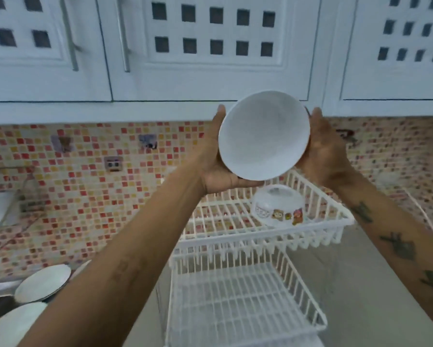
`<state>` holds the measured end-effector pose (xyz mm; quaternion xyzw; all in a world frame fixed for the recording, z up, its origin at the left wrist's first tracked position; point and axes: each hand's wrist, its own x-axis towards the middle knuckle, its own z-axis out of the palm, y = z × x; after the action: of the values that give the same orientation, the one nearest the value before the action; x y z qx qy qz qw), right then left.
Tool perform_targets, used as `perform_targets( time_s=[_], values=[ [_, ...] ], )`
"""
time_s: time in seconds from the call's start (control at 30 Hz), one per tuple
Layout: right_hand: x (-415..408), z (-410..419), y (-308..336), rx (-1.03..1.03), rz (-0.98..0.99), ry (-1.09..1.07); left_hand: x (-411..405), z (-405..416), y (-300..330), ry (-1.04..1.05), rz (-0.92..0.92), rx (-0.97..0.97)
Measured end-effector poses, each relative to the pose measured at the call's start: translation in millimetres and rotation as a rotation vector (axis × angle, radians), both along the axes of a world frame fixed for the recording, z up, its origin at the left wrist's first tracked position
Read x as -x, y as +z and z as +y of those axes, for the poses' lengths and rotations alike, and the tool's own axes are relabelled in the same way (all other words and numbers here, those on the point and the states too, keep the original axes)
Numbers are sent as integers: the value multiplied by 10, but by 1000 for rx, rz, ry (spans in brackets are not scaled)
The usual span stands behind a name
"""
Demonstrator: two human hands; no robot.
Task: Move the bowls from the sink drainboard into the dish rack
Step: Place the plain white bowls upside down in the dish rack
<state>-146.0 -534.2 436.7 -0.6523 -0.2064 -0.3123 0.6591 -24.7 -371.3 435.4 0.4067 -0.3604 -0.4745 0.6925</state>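
Two hands on one white bowl (264,136), center-right of frame, held up in front of the cabinet edge. Your left hand (216,159) cups the bowl's left and lower rim, palm under it; your right hand (322,149) presses the right rim. Both grips are closed on the bowl, fingers wrapped behind it and out of sight. The bowl is tilted so its open mouth faces you, rim plane near vertical.

Key relation: the dish rack (235,236) sits directly below and slightly toward you from the bowl, its upper tier under your hands, its lower tier (238,301) at bottom center. The upper tier already carries one printed bowl (278,206), upside down, in the right part of that tier, just below your right wrist. The free wire floor lies left of it, so it looks like your left hand is on the nearer side to the open slot. Judgement: you need to lower and turn the mouth down, steering left of the printed bowl to avoid a knock.

More white dishes (42,284) wait at lower left of frame by the sink; exact count unclear, your left forearm hides part. Task looks partway done.
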Motion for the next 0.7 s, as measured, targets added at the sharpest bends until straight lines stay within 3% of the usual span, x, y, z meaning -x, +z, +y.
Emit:
perform_targets(
  time_s=[0.07, 0.23, 0.3, 0.43, 0.57, 0.7],
  values=[
    [89, -254, 87, 47, 166, -124, 126, -240, 57, 137, -113, -45],
    [55, -857, 59, 92, 624, -300, 133, -818, -194, 707, -667, -103],
    [-24, -905, -39, 98, 692, -360, 102, -972, -377, 731, -822, -70],
    [-227, -831, -306, 69, 736, -506, 83, -1115, -606, 726, -855, -170],
    [-307, -764, -502, 26, 668, -492, 205, -1046, -674, 694, -775, -203],
    [-341, -828, -666, 9, 624, -478, -91, -1296, -886, 684, -550, -333]
  ],
)
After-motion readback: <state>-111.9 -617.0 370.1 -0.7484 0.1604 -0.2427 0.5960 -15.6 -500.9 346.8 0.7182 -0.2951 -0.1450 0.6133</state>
